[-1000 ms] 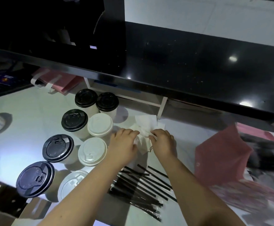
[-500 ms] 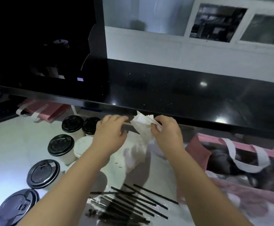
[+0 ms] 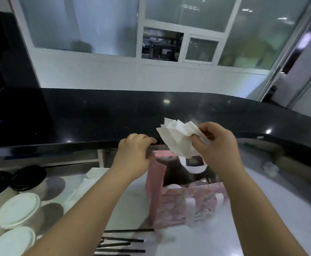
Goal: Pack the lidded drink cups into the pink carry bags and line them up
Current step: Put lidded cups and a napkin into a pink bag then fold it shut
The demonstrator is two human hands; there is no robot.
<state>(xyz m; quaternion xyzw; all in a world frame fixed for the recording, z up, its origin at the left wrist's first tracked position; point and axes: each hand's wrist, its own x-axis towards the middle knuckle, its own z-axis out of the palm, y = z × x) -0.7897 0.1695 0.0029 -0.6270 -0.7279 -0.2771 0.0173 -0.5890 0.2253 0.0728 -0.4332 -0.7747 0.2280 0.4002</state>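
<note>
Napkins (image 3: 176, 139) raised over pink bag (image 3: 169, 206), gripped in right hand (image 3: 215, 145).

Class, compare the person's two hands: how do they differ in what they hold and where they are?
The right hand pinches a fan of white napkins; the left hand holds none of them. The right hand is above the open pink bag; the left hand is lower, at its left edge; whether it grips the bag is unclear. Both have curled fingers.

Drink shop, black service counter (image 3: 151, 115), lidded cups (image 3: 18, 209)
</note>
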